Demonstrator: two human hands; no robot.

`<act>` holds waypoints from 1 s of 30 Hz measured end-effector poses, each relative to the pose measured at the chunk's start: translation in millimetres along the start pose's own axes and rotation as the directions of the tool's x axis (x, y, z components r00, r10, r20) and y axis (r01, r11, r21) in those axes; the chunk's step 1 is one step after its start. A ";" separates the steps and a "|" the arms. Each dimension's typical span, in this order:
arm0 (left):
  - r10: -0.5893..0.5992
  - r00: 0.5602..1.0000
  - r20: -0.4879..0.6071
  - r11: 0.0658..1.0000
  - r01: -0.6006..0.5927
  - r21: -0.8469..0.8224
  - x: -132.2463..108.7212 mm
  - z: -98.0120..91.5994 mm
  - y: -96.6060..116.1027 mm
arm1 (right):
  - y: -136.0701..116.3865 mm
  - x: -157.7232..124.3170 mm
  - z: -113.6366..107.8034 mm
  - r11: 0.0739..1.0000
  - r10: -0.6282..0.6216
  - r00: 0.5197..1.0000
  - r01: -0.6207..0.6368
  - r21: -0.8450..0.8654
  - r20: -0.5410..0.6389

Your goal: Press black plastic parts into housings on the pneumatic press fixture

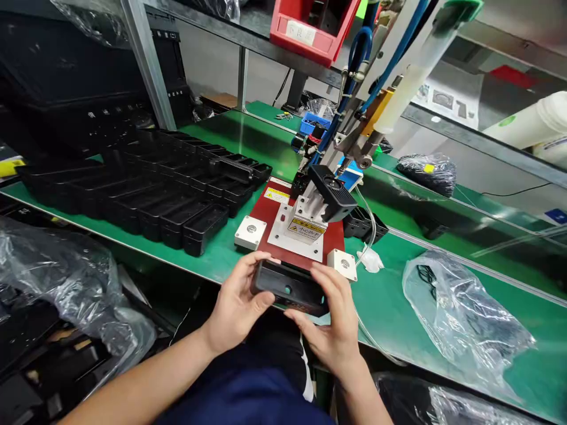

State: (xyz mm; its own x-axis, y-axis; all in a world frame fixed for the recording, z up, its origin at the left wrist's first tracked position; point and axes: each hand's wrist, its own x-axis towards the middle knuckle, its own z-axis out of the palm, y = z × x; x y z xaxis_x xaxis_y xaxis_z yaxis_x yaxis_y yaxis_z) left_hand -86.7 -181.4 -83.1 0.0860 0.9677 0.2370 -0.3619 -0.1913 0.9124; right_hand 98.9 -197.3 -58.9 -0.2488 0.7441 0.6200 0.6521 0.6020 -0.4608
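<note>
Green, glossy bench (381, 307) lies under a grey metal frame (148, 65); between my left hand (239, 301) and right hand (334, 313) I hold a black, oblong, hollow housing (290, 282) by its ends, just before the red base plate (261, 242); I judge this a handling step, calling for even pressure on smooth walls; similar boxes (150, 192) stand ranked to the left.

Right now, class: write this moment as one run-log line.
Left fingers: gripping black case; Right fingers: gripping same case; Metal block: yellow label on front; Black boxes: rows, left side
</note>
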 end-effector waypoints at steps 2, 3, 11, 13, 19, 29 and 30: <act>-0.186 0.982 -0.045 0.950 0.168 -0.262 4.1 -0.4 3.5 | 3.8 -6.2 -0.3 0.979 0.162 0.986 -0.165 0.117 0.032; -0.273 0.961 -0.052 0.896 0.234 -0.376 5.6 1.1 3.5 | 5.1 -9.7 0.4 0.953 0.234 0.971 -0.240 0.187 0.055; -0.734 0.675 0.078 0.444 0.563 -0.697 -8.3 21.8 -14.0 | 5.6 -20.7 10.8 0.899 0.370 0.928 -0.349 0.263 -0.034; -0.755 0.640 0.144 0.401 0.624 -0.671 -13.6 22.6 -17.1 | 5.9 -19.8 12.0 0.896 0.374 0.927 -0.351 0.271 -0.038; -0.787 0.579 0.214 0.323 0.682 -0.656 -21.1 22.9 -24.9 | 5.0 -19.2 15.7 0.883 0.394 0.919 -0.378 0.279 -0.004; -0.654 0.757 0.013 0.617 0.543 -0.569 -28.8 20.8 -31.3 | 15.3 -27.3 8.2 0.774 0.477 0.873 -0.470 0.425 0.098; -0.634 0.773 0.004 0.646 0.533 -0.547 -29.5 19.9 -31.5 | 16.8 -29.1 7.0 0.750 0.491 0.863 -0.489 0.445 0.120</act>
State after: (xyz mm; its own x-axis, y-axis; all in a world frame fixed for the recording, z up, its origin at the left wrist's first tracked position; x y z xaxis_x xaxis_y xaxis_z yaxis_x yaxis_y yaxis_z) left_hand -59.4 -207.2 -112.2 0.2999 0.8688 -0.3939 -0.6958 0.4817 0.5328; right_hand 112.1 -206.8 -89.1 0.0195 0.9725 0.2320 0.2923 0.2164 -0.9315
